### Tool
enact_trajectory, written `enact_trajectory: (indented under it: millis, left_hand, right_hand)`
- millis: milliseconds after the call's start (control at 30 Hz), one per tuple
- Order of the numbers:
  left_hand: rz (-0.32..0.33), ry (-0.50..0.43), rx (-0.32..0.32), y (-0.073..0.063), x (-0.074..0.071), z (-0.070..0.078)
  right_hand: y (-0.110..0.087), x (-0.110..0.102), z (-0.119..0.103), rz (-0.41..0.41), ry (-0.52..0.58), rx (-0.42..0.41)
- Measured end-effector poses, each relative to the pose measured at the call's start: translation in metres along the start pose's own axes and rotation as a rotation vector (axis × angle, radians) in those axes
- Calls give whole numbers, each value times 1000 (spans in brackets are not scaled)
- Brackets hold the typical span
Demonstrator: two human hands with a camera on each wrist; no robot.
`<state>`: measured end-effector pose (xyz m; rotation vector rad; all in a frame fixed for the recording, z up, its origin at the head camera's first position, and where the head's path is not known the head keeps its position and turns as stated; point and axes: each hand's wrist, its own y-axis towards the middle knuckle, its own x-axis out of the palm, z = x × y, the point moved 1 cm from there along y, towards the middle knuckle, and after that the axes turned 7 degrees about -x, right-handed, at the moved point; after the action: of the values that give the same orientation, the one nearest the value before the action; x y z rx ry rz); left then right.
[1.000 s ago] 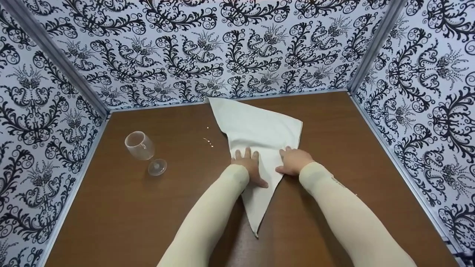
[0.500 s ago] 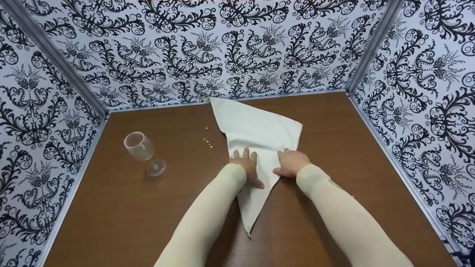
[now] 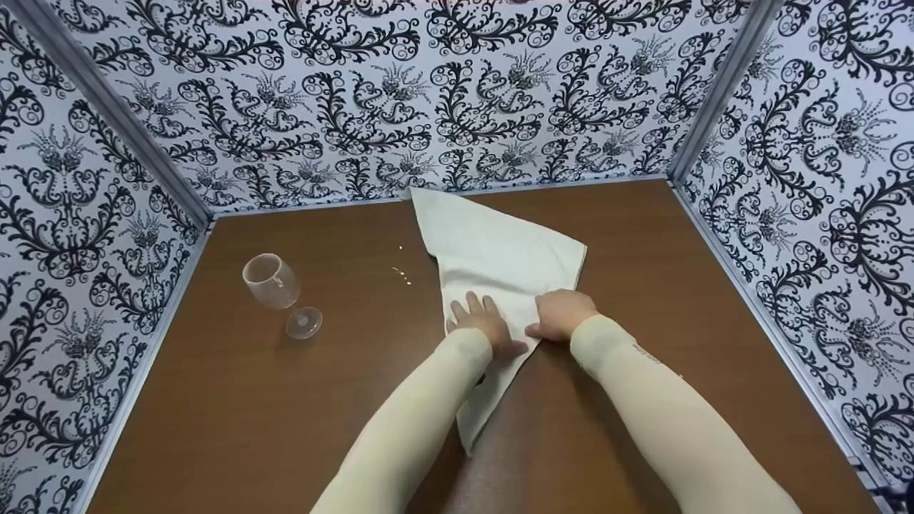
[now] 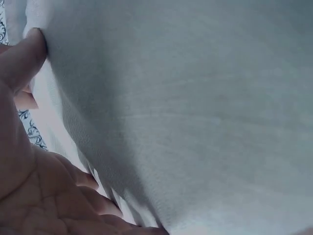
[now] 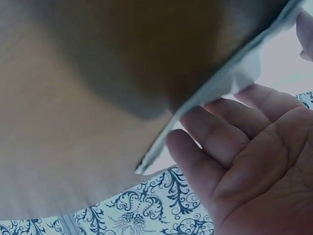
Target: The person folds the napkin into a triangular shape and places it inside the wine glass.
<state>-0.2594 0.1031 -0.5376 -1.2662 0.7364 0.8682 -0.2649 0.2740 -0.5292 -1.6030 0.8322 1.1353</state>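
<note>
Since 0.5 s ago, your left hand [image 3: 489, 330] has slid rightward across the white cloth [image 3: 500, 246], and the cloth's pointed near end has swung a little left. The cloth lies on the brown table [image 3: 250, 414], running from near the back wall [image 3: 400, 100] towards you. Your left hand rests on it, loose, fingers spread and thumb out. Your right hand [image 3: 563, 314] touches its right edge, fingers loosely bent and thumb apart, so it's relaxed rather than gripping. Well to the left, 1 stemmed glass [image 3: 273, 283] stands upright; pale flecks [image 3: 402, 275] dot the table between.
</note>
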Motion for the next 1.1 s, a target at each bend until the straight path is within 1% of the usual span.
enact_trajectory:
  millis: [67,133,200,233,300,367,467,567,667,800,900,1033,1100]
  left_hand:
    - [-3,10,4,4,3,-3]
    - [-3,11,16,8,4,-5]
    - [-11,15,19,12,5,-7]
    - [-18,17,21,14,6,-7]
    - [-26,23,18,17,7,-8]
    - [-36,29,18,19,7,-8]
    - [-39,46,17,22,5,-8]
    - [-31,65,22,25,5,-10]
    - [-6,89,35,28,8,-14]
    - [2,138,55,30,9,-17]
    - [5,147,60,26,5,-20]
    - [1,121,67,21,-1,-22]
    - [-15,115,72,21,-3,-23]
  right_hand:
    - [3,-3,4,39,26,29]
    - [7,-6,10,101,38,40]
    - [11,-5,19,140,32,10]
    - [12,-5,23,143,35,-9]
    - [13,-2,32,107,42,-45]
    - [11,1,38,46,74,-59]
    - [8,4,41,-11,112,-29]
    - [6,3,38,-26,106,-15]
    - [5,2,35,-30,88,-3]
    - [5,3,33,-30,37,-3]
    - [6,4,31,-26,2,-10]
    - [8,6,31,-24,-6,2]
    - [8,6,30,-27,-1,12]
